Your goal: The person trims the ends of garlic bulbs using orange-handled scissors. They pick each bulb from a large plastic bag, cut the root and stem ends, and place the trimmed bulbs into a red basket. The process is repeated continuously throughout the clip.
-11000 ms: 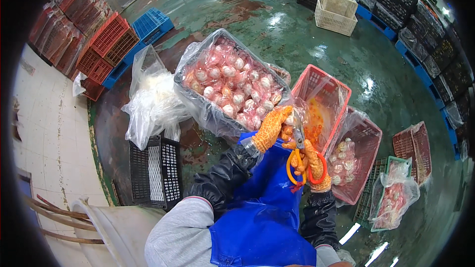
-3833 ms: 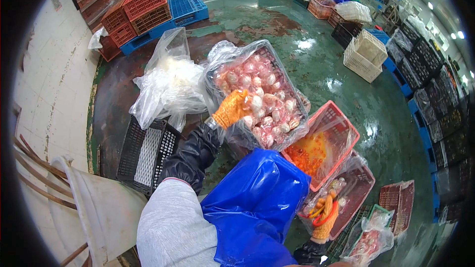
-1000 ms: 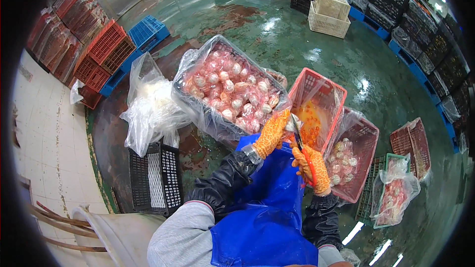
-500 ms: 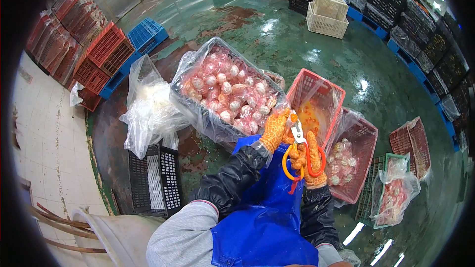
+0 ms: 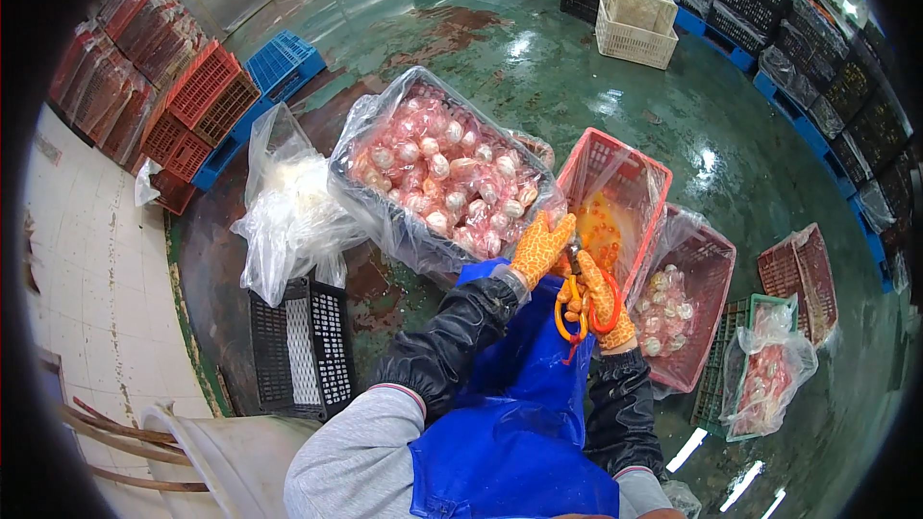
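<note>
My right hand (image 5: 604, 306), in an orange patterned glove, grips scissors (image 5: 567, 312) with yellow-orange and red handles. Their short blades point away from me, close to the fingers of my left hand (image 5: 543, 247). That hand wears the same kind of glove, and its fingers are bent together; what they pinch, if anything, I cannot make out. Beyond it stands a dark crate (image 5: 338, 165) lined with clear plastic, full of round, wet, pinkish-white pieces (image 5: 452, 173). A red lined crate (image 5: 615, 156) ahead of my right hand holds orange yolk-like balls (image 5: 601, 231) in yellowish liquid.
Another red crate (image 5: 707, 312) at the right holds bagged whitish round pieces. Farther right is a green crate (image 5: 735, 365) with a plastic-wrapped bundle. At left lie crumpled plastic sheets (image 5: 293, 221) and a black crate (image 5: 303, 351). Stacked crates on blue pallets (image 5: 798, 115) line the far right.
The scissors' handles have come closer together, and the blades, broad and bright before, now show only narrowly. The orange ball by the blades is no longer visible there.
</note>
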Demonstrator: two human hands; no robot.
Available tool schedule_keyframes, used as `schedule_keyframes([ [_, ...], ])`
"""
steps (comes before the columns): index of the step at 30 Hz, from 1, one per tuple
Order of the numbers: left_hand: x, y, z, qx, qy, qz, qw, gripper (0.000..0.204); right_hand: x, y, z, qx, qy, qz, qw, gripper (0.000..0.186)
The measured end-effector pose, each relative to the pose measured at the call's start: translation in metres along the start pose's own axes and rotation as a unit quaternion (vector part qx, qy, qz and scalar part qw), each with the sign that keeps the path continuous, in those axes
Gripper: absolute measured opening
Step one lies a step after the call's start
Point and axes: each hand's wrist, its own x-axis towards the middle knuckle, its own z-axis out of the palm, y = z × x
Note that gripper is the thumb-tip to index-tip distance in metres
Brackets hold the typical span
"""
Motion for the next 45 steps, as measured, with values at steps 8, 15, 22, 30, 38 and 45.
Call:
schedule_keyframes([
  [8,-0.008,0.028,-0.028,-0.096,-0.111,-0.067,0.987,0.043,-0.024,0.0,-0.023,0.076,0.115,-0.21,0.968,0.049],
  [15,0.044,0.013,-0.137,0.162,0.24,0.099,0.952,0.064,-0.06,0.077,-0.134,-0.316,0.247,-0.342,0.85,0.03],
  [22,0.129,-0.049,-0.209,0.337,0.24,-0.09,0.906,0.055,-0.066,0.101,-0.14,-0.195,0.215,-0.292,0.911,0.042],
  [30,0.103,-0.035,-0.196,-0.058,0.177,-0.032,0.982,0.022,-0.043,0.083,-0.134,-0.01,0.247,-0.262,0.933,0.037],
  [38,0.006,0.007,-0.137,-0.423,-0.004,0.039,0.905,0.012,-0.026,0.017,-0.021,0.137,0.081,-0.213,0.964,0.038],
  [45,-0.055,0.037,-0.078,-0.755,-0.333,-0.307,0.473,0.031,-0.022,0.0,0.022,-0.053,0.062,-0.284,0.955,0.041],
])
